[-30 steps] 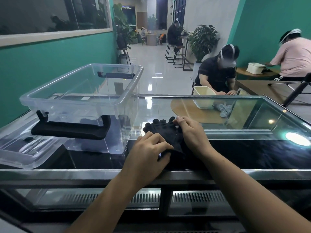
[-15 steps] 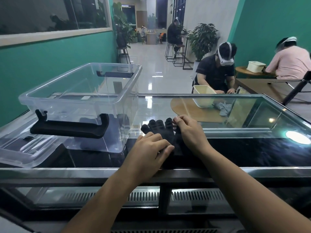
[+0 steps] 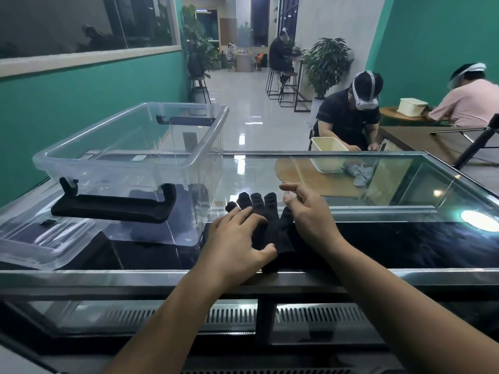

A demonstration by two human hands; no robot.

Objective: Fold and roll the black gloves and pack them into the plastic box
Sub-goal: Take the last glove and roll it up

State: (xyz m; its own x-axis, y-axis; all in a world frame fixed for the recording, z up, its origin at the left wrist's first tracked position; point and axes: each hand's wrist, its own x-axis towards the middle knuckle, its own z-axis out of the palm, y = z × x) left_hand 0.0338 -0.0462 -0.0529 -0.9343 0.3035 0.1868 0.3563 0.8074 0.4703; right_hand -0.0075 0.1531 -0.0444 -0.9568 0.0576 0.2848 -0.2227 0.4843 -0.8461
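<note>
The black gloves (image 3: 263, 211) lie flat on the glass counter, fingers pointing away from me, cuffs at the near metal edge. My left hand (image 3: 237, 244) rests on their left side with its fingers spread and pressing down. My right hand (image 3: 307, 214) hovers just right of the glove fingertips, its fingers loosely bent and holding nothing. The clear plastic box (image 3: 135, 168) with black handles stands to the left of the gloves and looks empty.
The box's clear lid (image 3: 35, 244) lies flat at the near left. The glass counter (image 3: 378, 190) stretches to the right, with a bright lamp reflection. People sit at tables beyond the counter's far edge.
My right hand has let go of the glove fingertips and lifted slightly to the right. My left hand stays pressed on the gloves.
</note>
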